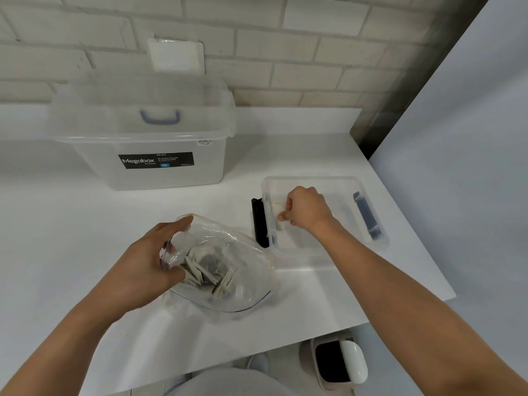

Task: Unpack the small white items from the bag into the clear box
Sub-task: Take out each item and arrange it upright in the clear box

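Surface (85, 224): white, carries everything.
Lidded storage tub (200, 172): stands at the back, not in use.
Clear box (343, 221): open, on the right of the surface, just beyond the bag.
Bag (243, 270): clear soft film, slumped, mouth facing the person. Likely slippery and floppy, so it needs holding at the rim.
Left hand (143, 267): fingers curled round the bag's open mouth, gripping it.
Right hand (307, 208): inside the clear box by its left wall, fingers curled, pinching a white item (276, 208).
White items (205, 272): most are heaped in the bag. They look flat, thin, light and probably slightly flexible; best pinched by an edge, a few at a time.

Unclear: right fingertips are turned away, so the number of pieces held is unknown. The hand hides part of the box floor. A pale shape below the knuckles may be another piece.
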Motion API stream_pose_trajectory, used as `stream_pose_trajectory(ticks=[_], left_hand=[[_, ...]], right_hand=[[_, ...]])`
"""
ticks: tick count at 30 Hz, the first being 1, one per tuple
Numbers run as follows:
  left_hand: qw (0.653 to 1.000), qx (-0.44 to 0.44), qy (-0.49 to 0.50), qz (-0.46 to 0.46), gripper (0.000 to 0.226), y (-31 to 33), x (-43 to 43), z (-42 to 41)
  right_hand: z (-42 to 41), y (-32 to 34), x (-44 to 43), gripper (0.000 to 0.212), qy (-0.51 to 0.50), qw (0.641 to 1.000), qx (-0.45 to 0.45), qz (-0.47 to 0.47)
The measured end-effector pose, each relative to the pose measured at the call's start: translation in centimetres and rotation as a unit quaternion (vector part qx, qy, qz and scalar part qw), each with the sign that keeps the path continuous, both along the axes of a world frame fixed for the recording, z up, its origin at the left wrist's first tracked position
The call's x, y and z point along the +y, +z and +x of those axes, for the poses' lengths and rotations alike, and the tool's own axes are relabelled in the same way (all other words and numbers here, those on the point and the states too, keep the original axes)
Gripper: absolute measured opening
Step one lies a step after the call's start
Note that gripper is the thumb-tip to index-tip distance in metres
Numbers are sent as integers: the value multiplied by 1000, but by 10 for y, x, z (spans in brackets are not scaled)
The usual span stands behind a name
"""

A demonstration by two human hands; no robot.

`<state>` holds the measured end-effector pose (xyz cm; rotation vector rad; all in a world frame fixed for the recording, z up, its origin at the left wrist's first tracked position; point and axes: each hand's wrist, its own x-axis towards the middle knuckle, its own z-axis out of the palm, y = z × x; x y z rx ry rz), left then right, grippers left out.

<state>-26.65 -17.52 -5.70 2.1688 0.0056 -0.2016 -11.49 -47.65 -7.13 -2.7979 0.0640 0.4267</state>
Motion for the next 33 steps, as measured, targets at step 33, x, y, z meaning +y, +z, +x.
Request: stream_pose_trajectory(ticks=[33], left_hand=[[996,-53,-67,20,73,-3,16,-6]], right_hand=[[-135,-1,120,7,159,985,-70,21]])
